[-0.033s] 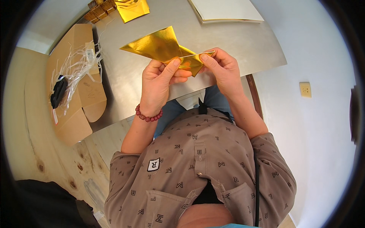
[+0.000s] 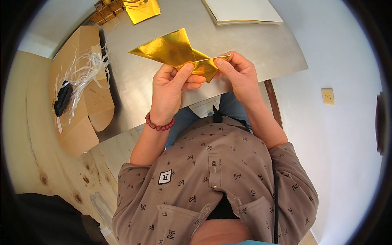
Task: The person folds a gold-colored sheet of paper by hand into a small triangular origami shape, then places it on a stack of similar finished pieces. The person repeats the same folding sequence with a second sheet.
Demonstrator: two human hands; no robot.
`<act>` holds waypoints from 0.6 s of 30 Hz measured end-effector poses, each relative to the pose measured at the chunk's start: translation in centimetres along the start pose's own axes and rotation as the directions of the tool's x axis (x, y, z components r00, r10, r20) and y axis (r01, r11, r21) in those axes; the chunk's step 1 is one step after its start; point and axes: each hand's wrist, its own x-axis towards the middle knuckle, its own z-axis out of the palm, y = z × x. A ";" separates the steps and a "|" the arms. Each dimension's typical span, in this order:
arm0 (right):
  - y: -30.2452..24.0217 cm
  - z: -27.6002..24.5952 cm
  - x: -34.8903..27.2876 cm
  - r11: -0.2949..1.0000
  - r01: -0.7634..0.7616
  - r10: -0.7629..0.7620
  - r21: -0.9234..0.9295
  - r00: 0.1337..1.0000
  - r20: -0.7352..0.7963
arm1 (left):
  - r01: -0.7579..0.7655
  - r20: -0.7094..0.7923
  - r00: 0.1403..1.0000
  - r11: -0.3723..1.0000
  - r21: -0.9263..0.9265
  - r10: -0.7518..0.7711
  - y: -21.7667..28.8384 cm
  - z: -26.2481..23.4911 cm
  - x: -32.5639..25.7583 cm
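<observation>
Between my hands, above the near edge of the metal table (image 2: 134,77), is a folded sheet of shiny gold paper (image 2: 167,47). One broad pointed flap sticks out to the upper left, and a narrower part with a pale folded edge runs to the right. My left hand (image 2: 173,83) pinches the paper's lower middle, thumb on top and fingers beneath. With thumb and fingers my right hand (image 2: 239,75) grips the right end along the fold. The fingers under the paper are partly hidden. A dark red bead bracelet (image 2: 160,123) circles my left wrist.
At the far left of the table lie more folded gold papers (image 2: 143,11) beside brown bundles (image 2: 107,11). A cardboard box (image 2: 87,108) with white plastic strips (image 2: 81,77) and a black object (image 2: 63,99) stands left. A pale flat stack (image 2: 245,11) lies at the far right.
</observation>
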 end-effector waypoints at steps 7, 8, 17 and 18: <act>-0.2 -0.4 0.0 1.000 -0.019 0.019 -0.014 1.000 0.000 | -0.003 0.007 1.000 1.000 0.005 0.003 -0.2 -0.3 0.0; -0.1 -0.4 0.0 1.000 -0.014 0.014 -0.018 1.000 -0.001 | -0.006 0.013 1.000 1.000 0.003 0.006 -0.2 -0.3 0.0; -0.1 -0.7 0.2 0.997 -0.019 0.017 -0.070 0.999 -0.028 | -0.019 0.021 1.000 1.000 0.020 0.019 0.1 -0.2 -0.1; -0.1 -0.7 0.1 0.998 -0.027 0.026 -0.058 0.999 -0.025 | -0.018 0.020 1.000 1.000 0.023 0.017 0.1 -0.1 -0.1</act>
